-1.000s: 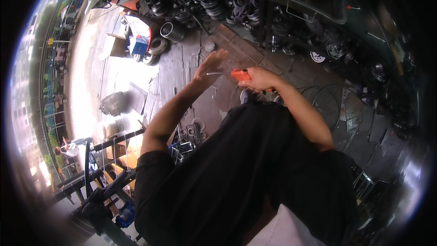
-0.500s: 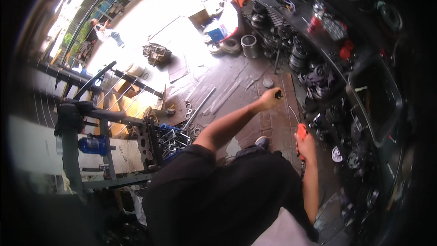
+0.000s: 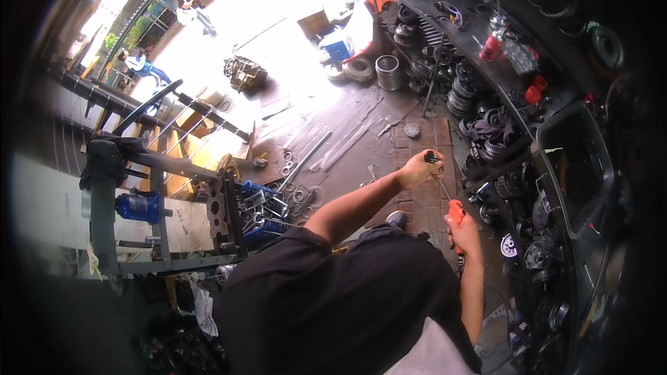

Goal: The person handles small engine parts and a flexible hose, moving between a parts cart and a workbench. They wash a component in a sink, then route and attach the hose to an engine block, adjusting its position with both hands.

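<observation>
My left hand (image 3: 419, 169) is closed around a small dark part held out in front of me. A thin metal shaft runs from that part down to my right hand (image 3: 462, 230). The right hand grips the orange handle of a screwdriver (image 3: 455, 212), whose tip meets the dark part. Both hands are over the wooden floor, just left of a shelf of metal parts. My black-sleeved body fills the lower middle of the view.
Dark shelving (image 3: 486, 76) packed with gears, springs and a red can runs along the right. A black bin (image 3: 573, 167) sits on it. A metal stand with a blue motor (image 3: 139, 205) is at left. Rings and rods litter the floor (image 3: 306, 167). People stand far off in sunlight.
The view has swung round from a second ago. My hands moved from close together to slightly apart, the left one forward, the right one lower with the orange screwdriver.
</observation>
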A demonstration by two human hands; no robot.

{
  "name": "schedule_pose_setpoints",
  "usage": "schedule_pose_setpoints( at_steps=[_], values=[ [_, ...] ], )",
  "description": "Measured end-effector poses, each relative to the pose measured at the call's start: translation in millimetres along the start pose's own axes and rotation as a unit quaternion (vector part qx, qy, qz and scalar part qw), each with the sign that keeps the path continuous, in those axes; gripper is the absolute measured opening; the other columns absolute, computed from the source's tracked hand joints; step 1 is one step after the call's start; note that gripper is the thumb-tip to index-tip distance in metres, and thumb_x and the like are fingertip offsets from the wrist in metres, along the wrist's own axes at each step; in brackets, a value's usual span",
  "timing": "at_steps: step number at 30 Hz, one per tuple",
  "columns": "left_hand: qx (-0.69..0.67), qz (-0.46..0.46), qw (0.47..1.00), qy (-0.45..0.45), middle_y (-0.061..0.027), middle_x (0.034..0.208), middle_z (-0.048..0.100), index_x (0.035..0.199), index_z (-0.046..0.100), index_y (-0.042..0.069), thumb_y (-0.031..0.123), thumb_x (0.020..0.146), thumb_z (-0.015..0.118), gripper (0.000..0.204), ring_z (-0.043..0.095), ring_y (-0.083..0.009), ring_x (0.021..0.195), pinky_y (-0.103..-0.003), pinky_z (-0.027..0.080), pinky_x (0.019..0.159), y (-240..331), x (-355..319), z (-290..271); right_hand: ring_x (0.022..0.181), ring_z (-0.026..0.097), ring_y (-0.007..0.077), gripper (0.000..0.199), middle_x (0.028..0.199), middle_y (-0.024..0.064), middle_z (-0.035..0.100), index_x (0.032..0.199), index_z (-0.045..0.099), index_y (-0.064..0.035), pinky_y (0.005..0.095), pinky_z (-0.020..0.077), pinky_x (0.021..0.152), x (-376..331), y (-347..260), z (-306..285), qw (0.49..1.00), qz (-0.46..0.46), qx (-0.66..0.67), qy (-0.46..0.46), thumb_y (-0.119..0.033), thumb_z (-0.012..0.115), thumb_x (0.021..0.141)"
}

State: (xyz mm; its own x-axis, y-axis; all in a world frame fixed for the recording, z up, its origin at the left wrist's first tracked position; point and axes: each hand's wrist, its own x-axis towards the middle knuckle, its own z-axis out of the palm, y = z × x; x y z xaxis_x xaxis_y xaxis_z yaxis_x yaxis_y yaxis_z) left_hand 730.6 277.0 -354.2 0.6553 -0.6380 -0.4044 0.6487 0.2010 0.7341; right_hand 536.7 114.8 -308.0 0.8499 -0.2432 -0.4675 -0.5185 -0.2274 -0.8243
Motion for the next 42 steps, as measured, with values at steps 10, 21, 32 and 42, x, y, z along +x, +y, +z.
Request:
schedule_pose_setpoints(
  at_steps=[10,21,32,42],
  values=[
    [-0.096,-0.009,0.993,0.065,-0.0053,0.098,0.066,0.115,0.058,0.009,0.004,0.096,0.063,0.02,0.068,-0.0216,0.096,-0.04,0.06,0.083,0.8,13.4,3.2,0.051,0.064,0.0218,0.032,0.067,0.0126,0.065,0.101,0.063,0.0028,0.0384,0.0499,0.05,-2.5,27.0,-5.9,0.999,-0.024,-0.033,-0.005,-0.027,0.071,0.092],
    [-0.117,-0.018,0.992,0.047,-0.0036,0.098,0.061,0.108,0.058,0.008,0.005,0.098,0.061,0.011,0.064,-0.0211,0.094,-0.044,0.058,0.097,10.5,9.7,15.1,0.046,0.054,0.0096,0.021,0.064,0.0008,0.058,0.106,0.062,-0.0019,0.0276,0.0437,0.042,-13.1,5.8,-9.5,0.999,0.036,-0.021,0.02,-0.018,0.069,0.093],
    [-0.177,-0.015,0.983,0.048,-0.009,0.098,0.059,0.103,0.056,0.005,0.007,0.099,0.06,0.005,0.065,-0.0278,0.099,-0.043,0.059,0.098,21.7,16.5,18.0,0.051,0.059,0.0145,0.029,0.066,0.005,0.061,0.111,0.064,0.0002,0.0319,0.0474,0.048,-14.9,-6.4,-15.5,0.998,-0.044,0.026,-0.037,-0.021,0.07,0.092],
    [0.013,0.041,0.996,0.079,-0.0037,0.097,0.057,0.11,0.055,0.009,0.004,0.097,0.063,0.016,0.06,-0.0179,0.088,-0.036,0.058,0.087,1.1,24.4,18.8,0.094,0.07,0.0377,0.045,0.098,0.0245,0.071,0.115,0.065,0.0028,0.044,0.0537,0.081,-6.6,8.0,-14.9,0.998,0.017,-0.059,0.028,-0.032,0.072,0.088]
  ],
)
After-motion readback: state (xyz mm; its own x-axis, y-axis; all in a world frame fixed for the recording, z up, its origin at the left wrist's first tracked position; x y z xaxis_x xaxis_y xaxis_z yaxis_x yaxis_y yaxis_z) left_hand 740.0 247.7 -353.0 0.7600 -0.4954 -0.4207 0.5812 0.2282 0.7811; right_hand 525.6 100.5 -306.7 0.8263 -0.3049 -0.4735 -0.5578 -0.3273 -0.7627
